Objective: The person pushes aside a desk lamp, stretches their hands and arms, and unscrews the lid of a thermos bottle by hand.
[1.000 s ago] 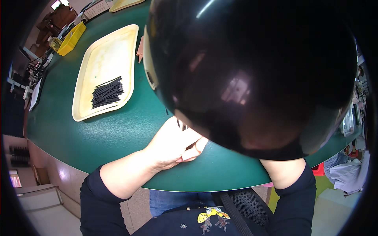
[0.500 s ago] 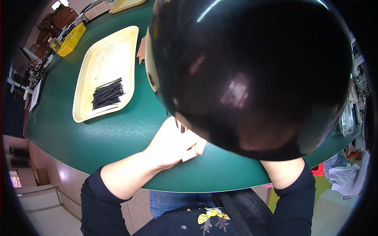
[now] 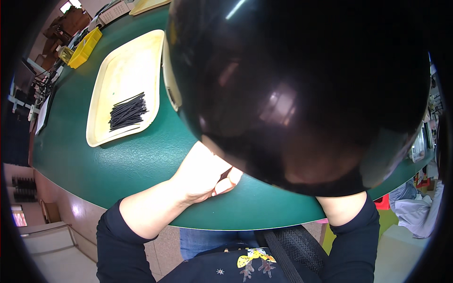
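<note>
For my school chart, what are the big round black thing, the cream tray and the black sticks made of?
The big round black thing: perhaps plastic or painted metal, glossy, since it mirrors light. The cream tray: probably hard plastic, smooth, with a rounded rim. The black sticks: maybe plastic or rubber, dull; they barely shine.

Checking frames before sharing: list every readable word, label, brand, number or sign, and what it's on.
None can be read.
Pale box, top left: dark marks, too small to tell whether they are text.
White sheet, left table edge: too blurred to read.
Cream tray and large black dome: no lettering visible.
Print on the dark top: yellow and brown motif, no letters made out.
</note>
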`<state>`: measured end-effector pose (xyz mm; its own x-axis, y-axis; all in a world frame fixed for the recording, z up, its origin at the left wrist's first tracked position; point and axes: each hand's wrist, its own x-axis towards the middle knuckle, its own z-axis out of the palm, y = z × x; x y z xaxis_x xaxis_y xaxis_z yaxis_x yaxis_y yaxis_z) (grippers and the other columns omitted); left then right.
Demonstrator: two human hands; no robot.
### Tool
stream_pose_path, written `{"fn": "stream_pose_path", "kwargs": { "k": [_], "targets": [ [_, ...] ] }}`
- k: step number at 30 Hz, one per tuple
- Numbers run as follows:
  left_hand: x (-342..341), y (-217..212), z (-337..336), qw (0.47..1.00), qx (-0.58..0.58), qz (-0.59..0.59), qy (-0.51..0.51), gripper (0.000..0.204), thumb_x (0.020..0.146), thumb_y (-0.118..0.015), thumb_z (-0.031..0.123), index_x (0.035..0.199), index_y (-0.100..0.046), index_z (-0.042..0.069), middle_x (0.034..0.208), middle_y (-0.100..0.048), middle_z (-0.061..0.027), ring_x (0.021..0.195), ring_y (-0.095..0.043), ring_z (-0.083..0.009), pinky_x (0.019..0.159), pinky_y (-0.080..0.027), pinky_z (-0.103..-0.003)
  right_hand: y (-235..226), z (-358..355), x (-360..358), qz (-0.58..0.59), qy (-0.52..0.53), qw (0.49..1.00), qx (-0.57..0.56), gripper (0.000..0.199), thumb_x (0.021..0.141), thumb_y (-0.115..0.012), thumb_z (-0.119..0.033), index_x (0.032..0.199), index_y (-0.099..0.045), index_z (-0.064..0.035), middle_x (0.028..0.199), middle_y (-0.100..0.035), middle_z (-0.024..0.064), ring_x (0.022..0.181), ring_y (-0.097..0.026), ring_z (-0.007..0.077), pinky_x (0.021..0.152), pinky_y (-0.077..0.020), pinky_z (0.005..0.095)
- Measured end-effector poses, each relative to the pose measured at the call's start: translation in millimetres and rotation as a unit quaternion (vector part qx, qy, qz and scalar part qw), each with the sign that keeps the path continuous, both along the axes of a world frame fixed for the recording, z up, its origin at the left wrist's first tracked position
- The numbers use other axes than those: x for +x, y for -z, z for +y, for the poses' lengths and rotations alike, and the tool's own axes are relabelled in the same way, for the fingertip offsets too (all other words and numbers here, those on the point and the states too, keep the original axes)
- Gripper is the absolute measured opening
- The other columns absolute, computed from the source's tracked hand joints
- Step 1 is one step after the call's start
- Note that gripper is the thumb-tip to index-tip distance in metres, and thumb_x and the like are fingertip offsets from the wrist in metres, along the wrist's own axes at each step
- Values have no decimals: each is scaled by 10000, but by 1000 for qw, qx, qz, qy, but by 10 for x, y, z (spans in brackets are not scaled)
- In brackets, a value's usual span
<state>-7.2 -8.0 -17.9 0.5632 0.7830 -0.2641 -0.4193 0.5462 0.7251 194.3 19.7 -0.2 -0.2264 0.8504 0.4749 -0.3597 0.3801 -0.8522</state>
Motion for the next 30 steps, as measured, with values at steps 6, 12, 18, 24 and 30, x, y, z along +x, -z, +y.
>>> {"fn": "stream_pose_path", "kwargs": {
  "k": [6, 12, 18, 24, 30],
  "targets": [
    [8, -170, 50, 995, -73, 45, 53, 289, 772, -443, -40, 484, -464, -16, 445, -444, -118, 335, -374, -124, 325, -267, -245, 3, -12, -28, -1, 2, 1000, 0, 395, 742, -594, 26, 1123, -499, -27, 1054, -550, 121, 956, -542, 224, 820, -453, 310],
    [28, -247, 53, 977, 49, 186, 90, 254, 756, -468, 2, 506, -510, -13, 455, -483, -77, 358, -403, -90, 353, -292, -226, 5, -14, -38, -1, 5, 1000, 2, 403, 739, -595, 29, 1126, -495, -25, 1057, -548, 121, 959, -540, 223, 822, -452, 309],
    [21, -292, 63, 950, 86, 290, 80, 213, 733, -511, 43, 529, -557, 4, 434, -495, -22, 373, -416, -61, 377, -311, -212, 15, -10, -31, -1, 4, 1000, 1, 410, 736, -597, 32, 1129, -491, -22, 1060, -546, 122, 961, -538, 222, 824, -451, 309],
    [57, -255, 59, 975, 51, 207, 57, 260, 759, -472, -10, 502, -507, -22, 430, -481, -73, 371, -434, -89, 379, -332, -223, 21, -13, -19, 1, 6, 1000, 1, 417, 733, -598, 36, 1131, -486, -20, 1062, -544, 122, 964, -537, 221, 826, -450, 309],
    [29, -197, 52, 990, 50, 134, 22, 342, 778, -426, -60, 443, -400, 8, 413, -438, -108, 338, -424, -124, 320, -292, -228, 23, 7, -33, 3, 7, 1000, 1, 425, 730, -599, 39, 1134, -482, -18, 1065, -542, 123, 966, -535, 220, 828, -449, 308]
  ]
}}
